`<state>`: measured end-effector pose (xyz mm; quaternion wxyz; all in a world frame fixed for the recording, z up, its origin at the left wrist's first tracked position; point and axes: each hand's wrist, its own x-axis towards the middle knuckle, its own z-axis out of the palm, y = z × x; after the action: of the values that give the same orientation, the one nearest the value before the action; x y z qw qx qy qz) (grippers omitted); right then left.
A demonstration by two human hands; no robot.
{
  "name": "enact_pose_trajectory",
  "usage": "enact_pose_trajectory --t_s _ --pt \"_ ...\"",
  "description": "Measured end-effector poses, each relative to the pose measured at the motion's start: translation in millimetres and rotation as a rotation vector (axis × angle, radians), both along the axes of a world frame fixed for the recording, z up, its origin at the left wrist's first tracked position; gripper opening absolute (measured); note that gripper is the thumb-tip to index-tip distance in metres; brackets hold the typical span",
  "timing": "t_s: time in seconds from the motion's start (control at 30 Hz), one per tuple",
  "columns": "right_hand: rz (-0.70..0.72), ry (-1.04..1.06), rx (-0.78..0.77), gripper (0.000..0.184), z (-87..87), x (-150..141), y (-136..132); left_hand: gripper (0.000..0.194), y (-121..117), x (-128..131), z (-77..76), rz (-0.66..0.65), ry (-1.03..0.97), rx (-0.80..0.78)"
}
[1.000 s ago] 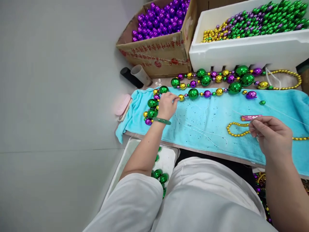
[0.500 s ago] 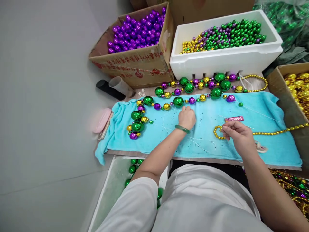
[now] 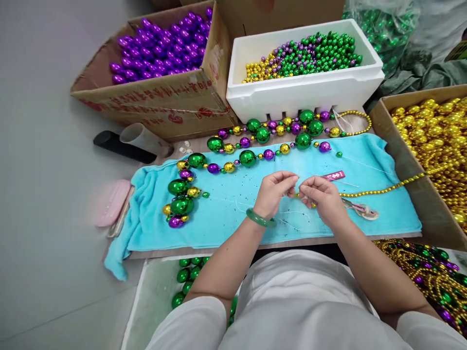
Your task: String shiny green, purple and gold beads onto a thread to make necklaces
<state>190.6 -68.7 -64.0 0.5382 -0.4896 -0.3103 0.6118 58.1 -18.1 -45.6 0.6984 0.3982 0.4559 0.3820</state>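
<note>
My left hand [image 3: 274, 193], with a green bangle at its wrist, is closed in a pinch above the blue towel [image 3: 215, 233]. What its fingertips hold is too small to make out. Just beside it, my right hand [image 3: 323, 198] pinches a gold bead chain [image 3: 386, 190], which runs off to the right into a box. A few gold beads show under the fingers. Loose white thread [image 3: 297, 212] lies below my left hand. Behind both hands stretches a string of large green, purple and gold beads [image 3: 248, 158], bending down at the left.
A carton of purple beads [image 3: 219, 73] and a white foam box [image 3: 302, 90] stand at the back. Right of the towel is a carton of gold beads [image 3: 419, 170]. A pink packet [image 3: 334, 175] and small snips [image 3: 367, 211] lie near my right hand. A pink case [image 3: 115, 201] sits left.
My left hand has come away from the bead string and moved right, up to my right hand. The gold chain's looped end is now mostly hidden by my hands. The view has shifted right.
</note>
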Motion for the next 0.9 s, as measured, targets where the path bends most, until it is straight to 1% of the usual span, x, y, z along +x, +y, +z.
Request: enact_pose_trajectory --t_s 0.07,0.2,0.33,0.53,0.73,0.9 --pt "0.003 0.018 -0.017 0.023 0.2 -2.8 0.9 0.021 -4.1 3.1 -1.5 0.02 -0.028 -0.026" --pt "-0.01 0.052 -0.053 0.021 0.6 -4.2 2.2 0.025 -4.6 3.8 -7.4 0.046 -0.097 -0.108" --pt "-0.008 0.009 -0.076 0.021 4.3 -4.2 5.9 0.028 -2.6 3.9 -5.8 0.075 -0.138 -0.129" --pt "-0.021 -0.066 -0.088 0.021 12.4 -4.5 13.4 0.024 1.1 6.2 -1.1 0.066 -0.109 -0.055" --pt "-0.002 -0.112 -0.059 0.02 10.2 -6.4 16.0 0.016 4.4 8.4 -6.8 0.03 -0.036 0.041" --pt "-0.051 -0.298 -0.01 0.026 12.7 2.6 17.0 0.016 7.9 4.5 -6.7 0.026 0.035 0.076"
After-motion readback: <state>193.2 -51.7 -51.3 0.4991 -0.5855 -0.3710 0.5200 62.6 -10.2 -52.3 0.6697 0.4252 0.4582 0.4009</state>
